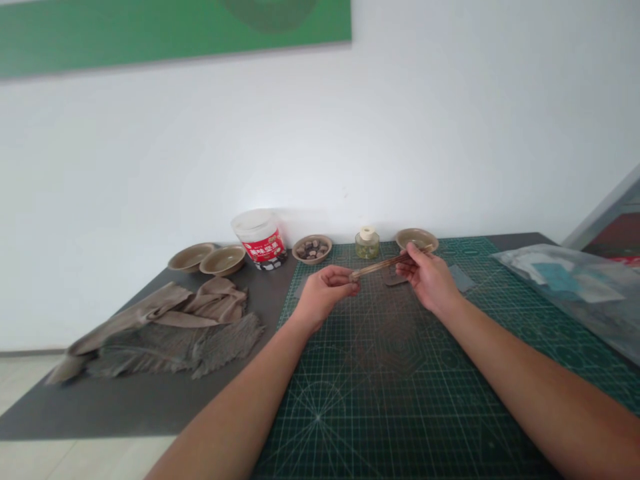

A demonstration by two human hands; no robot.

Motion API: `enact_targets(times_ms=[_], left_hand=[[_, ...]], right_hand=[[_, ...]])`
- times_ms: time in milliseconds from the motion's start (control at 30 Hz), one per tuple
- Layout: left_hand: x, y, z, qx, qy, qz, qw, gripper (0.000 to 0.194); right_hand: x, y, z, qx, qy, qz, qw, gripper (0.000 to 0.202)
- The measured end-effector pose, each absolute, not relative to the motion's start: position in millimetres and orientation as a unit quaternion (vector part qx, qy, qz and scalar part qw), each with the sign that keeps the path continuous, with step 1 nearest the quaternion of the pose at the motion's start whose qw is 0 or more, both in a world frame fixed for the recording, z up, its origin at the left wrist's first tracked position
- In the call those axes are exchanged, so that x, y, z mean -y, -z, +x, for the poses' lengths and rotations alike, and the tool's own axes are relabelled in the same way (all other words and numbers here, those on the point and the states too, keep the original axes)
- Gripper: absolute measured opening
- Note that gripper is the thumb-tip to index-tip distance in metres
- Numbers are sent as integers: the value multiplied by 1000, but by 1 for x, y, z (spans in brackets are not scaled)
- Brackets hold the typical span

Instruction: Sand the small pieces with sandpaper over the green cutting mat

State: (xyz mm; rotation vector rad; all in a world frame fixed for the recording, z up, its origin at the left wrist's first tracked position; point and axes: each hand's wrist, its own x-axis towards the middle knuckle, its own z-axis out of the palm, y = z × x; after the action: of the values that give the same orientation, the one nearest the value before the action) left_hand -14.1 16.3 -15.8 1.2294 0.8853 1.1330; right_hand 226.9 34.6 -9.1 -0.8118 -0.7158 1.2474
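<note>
Green gridded cutting mat (350, 400) nearest. Above mat: left hand (323, 293) and right hand (434, 277) apart, both pinching slim brown stick bundle (380, 265) near its ends. Uneven pinch could let sticks slide, fan out, drop onto mat. At mat's far edge: small clear glass bottle with cream stopper (368, 248), round brown bowl (417, 236); careless swing might tip bottle, clip bowl.

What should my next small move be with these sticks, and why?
Probably tip the sticks more upright: they slant low between your left hand and your right hand, while the bottle beyond them stands upright, with what looks like a small hole in its cap.
</note>
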Motion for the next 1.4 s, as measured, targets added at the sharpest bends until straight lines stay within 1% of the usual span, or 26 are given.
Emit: enact_targets(times_ms=[133,200,333,433,533,633,833,967,1200,1333,1400], left_hand=[[-18,15,-14,-401,-480,522,580,33],[-19,15,-15,-403,-476,525,579,32],[-19,17,-18,-397,-474,531,580,33],[-19,15,-18,-389,-473,529,587,34],[-17,12,-16,-390,-476,527,586,33],[-14,9,-13,-388,-473,531,586,33],[-13,11,-11,-382,-469,542,584,34],[-15,13,-13,-378,-466,553,578,30],[-14,11,-13,-378,-468,569,560,30],[-13,10,-13,-381,-471,567,557,30],[-13,11,-13,-381,-472,564,560,30]], right_hand=[[-55,-14,232,319,-511,-347,719,25],[-71,-30,232,335,-434,-347,761,28],[-103,-55,228,411,-306,-383,769,34],[-119,-61,225,449,-244,-417,752,36],[-125,-58,224,494,-209,-453,712,38],[-124,-52,224,527,-208,-469,678,39],[-126,-53,225,534,-200,-479,667,40],[-126,-62,225,560,-180,-494,641,39],[-129,-88,224,632,-130,-518,562,32],[-137,-101,215,669,-119,-528,509,31],[-138,-103,209,674,-108,-525,509,31]])
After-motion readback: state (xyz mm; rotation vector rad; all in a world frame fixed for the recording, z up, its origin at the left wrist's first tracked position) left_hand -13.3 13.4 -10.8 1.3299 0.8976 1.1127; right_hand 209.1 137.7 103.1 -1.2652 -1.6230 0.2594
